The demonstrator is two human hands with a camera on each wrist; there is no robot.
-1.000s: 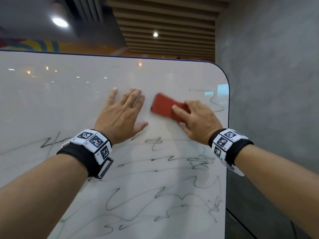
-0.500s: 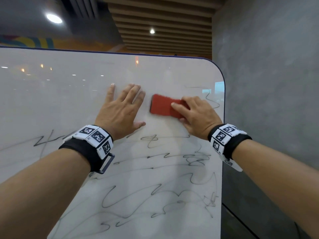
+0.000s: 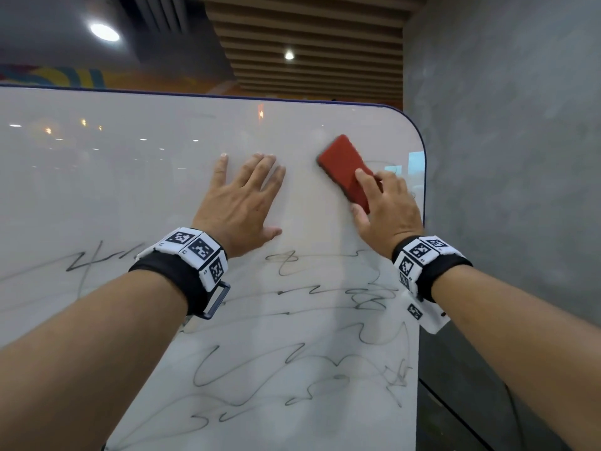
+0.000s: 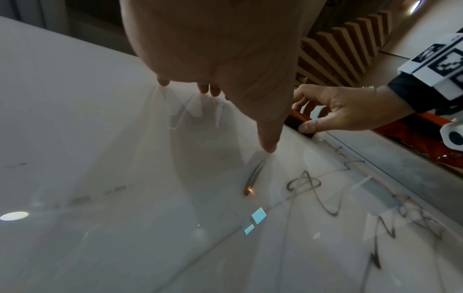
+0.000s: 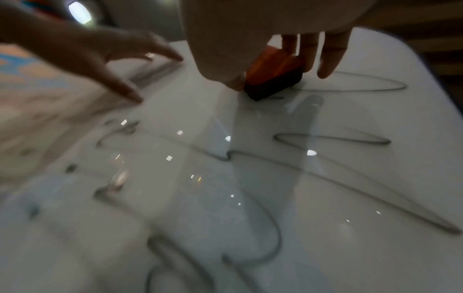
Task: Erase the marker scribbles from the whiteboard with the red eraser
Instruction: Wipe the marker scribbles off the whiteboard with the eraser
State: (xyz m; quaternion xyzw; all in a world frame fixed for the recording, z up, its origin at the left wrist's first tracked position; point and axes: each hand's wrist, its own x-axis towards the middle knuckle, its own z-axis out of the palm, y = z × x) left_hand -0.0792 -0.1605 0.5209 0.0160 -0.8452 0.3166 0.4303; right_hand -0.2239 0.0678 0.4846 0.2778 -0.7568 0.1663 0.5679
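A white whiteboard (image 3: pixel 130 177) fills the head view, upright in front of me. Black marker scribbles (image 3: pixel 325 359) cover its lower half; its upper part is wiped. My right hand (image 3: pixel 383 206) grips the red eraser (image 3: pixel 344 169) near the board's upper right corner and presses it on the surface, tilted up to the left. In the right wrist view the eraser (image 5: pixel 273 75) sits between thumb and fingers, next to a thin loop of scribble (image 5: pixel 350 83). My left hand (image 3: pixel 240 196) lies flat on the board left of the eraser, fingers spread and straight.
A grey concrete wall (image 3: pixel 504 157) stands right of the board's right edge (image 3: pixel 421 222). Dark floor shows below at the right. A wooden slat ceiling with lights is above the board's top edge.
My right hand has swung the eraser from lying level to tilted up-left and shifted it right and upward, toward the corner. The left hand has stayed flat in place.
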